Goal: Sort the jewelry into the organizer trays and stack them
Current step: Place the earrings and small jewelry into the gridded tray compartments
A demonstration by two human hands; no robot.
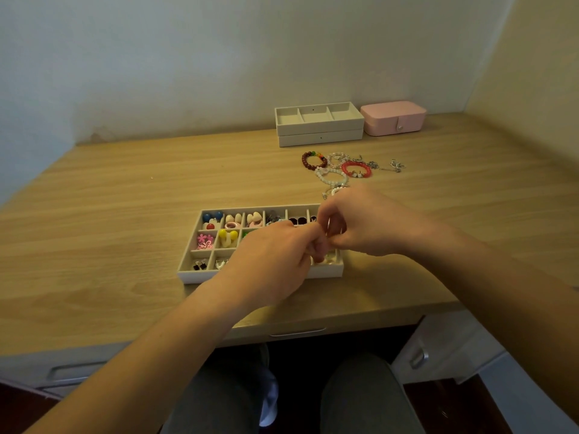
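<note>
On the pale wood worktop [94, 214], near its front edge, lies a shallow off-white organizer tray [200, 270] divided into many small compartments. Its leftmost cells hold blue and red round pieces [211, 219] at the back, a pink flower piece [206, 241] in the middle row and a pair of dark square earrings [200, 265] at the front. The next cell to the right in the middle row holds yellow-capped mushroom shapes [228, 238], and the back row goes on with cream and pink pieces, then darker ones. The left hand [275, 258] hangs over the middle and front of the tray, covering several cells, with its fingers curled and its tips pressed against those of the right hand [360, 223], which is curled the same way above the tray's right end. Whether anything is pinched between them cannot be told, as the fingers hide the spot. Further back, against the wall, two empty off-white trays [319, 125] sit stacked; the top one has three wide compartments. Between that stack and the right hand lies loose jewelry: a dark brown bead bracelet [314, 160], a white bead bracelet [332, 178], a red bracelet [356, 169] and thin silver chains [391, 166], close together and partly overlapping. Just right of the stack stands a closed pink jewelry box [393, 117] with a snap tab.
</note>
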